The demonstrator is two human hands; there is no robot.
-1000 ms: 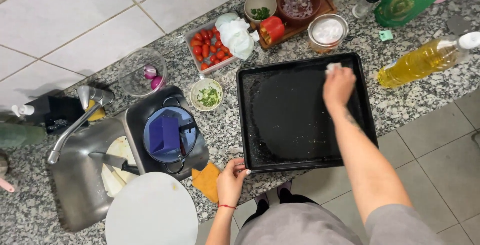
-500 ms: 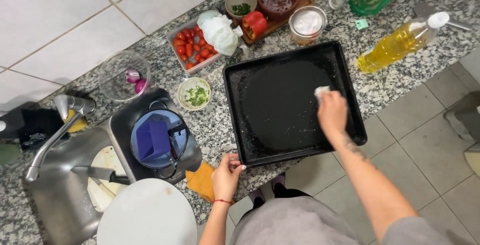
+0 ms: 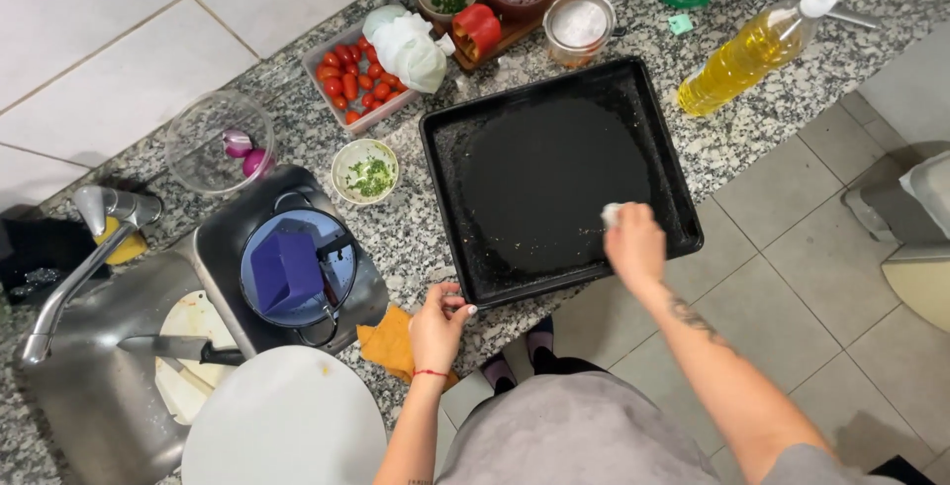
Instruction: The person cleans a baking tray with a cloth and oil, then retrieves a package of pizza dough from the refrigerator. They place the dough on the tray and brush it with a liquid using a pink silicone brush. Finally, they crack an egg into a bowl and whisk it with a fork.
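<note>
A large black baking tray (image 3: 653, 109) lies on the speckled granite counter. My right hand (image 3: 633, 244) presses a small white wad (image 3: 611, 214) onto the tray's near right part. My left hand (image 3: 440, 322) grips the tray's near left corner rim with thumb and fingers. Part of the tray's surface looks dull and smeared.
A bottle of yellow oil (image 3: 747, 49) lies right of the tray. Behind it stand a tub of cherry tomatoes (image 3: 356, 79), a herb bowl (image 3: 364, 170), a red pepper (image 3: 478, 28) and small bowls. Left are a sink (image 3: 89, 396), a pot (image 3: 292, 267), a white board (image 3: 282, 426).
My right hand has moved with the white wad from the tray's far right corner down to its near right part. My left hand has stayed on the near left corner.
</note>
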